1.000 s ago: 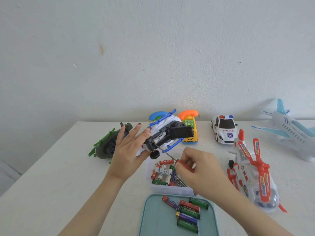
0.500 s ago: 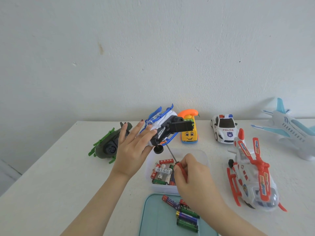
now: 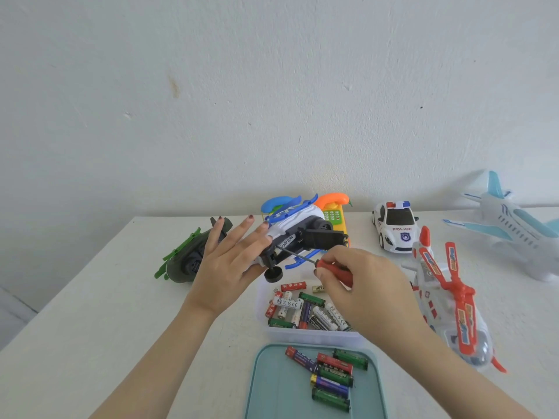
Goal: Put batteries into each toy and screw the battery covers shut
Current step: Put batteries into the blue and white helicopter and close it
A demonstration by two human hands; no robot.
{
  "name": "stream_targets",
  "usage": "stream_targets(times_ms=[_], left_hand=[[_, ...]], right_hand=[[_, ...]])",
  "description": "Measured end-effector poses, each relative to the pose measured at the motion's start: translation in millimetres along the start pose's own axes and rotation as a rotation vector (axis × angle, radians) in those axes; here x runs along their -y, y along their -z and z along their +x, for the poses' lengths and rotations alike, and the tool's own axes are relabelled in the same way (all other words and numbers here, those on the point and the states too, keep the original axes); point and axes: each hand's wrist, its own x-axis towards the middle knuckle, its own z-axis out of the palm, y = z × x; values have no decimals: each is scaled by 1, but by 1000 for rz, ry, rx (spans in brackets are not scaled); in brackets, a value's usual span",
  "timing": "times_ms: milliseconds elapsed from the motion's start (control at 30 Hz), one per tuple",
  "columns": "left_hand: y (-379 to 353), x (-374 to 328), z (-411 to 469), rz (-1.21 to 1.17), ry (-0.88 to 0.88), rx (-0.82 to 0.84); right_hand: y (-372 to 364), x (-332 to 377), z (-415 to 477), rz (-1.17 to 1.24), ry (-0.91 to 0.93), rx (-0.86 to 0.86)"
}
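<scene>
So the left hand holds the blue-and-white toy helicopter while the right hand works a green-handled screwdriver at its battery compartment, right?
Not quite. The head view shows that the screwdriver has a red handle, not a green one. The rest stands: the left hand holds the blue-and-white toy helicopter, and the right hand works the screwdriver at its battery compartment.

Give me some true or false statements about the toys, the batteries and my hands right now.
1. The right hand holds a red-handled screwdriver. True.
2. The battery cover on the blue and white helicopter is shut. False: it stands open.
3. The police car lies upside down. False: it stands on its wheels.
4. Loose batteries lie on the teal tray. True.
5. The left hand holds the green helicopter. False: it holds the blue and white one; the green one lies on the table.
</scene>
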Motion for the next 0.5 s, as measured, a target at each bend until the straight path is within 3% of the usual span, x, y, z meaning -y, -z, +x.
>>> stream_targets(times_ms=[200, 500], left_hand=[[1, 1, -2, 105, -147, 72], [-3, 3, -12, 198, -197, 85]], right_hand=[[7, 10, 6, -221, 120, -116], [17, 26, 12, -428, 139, -55]])
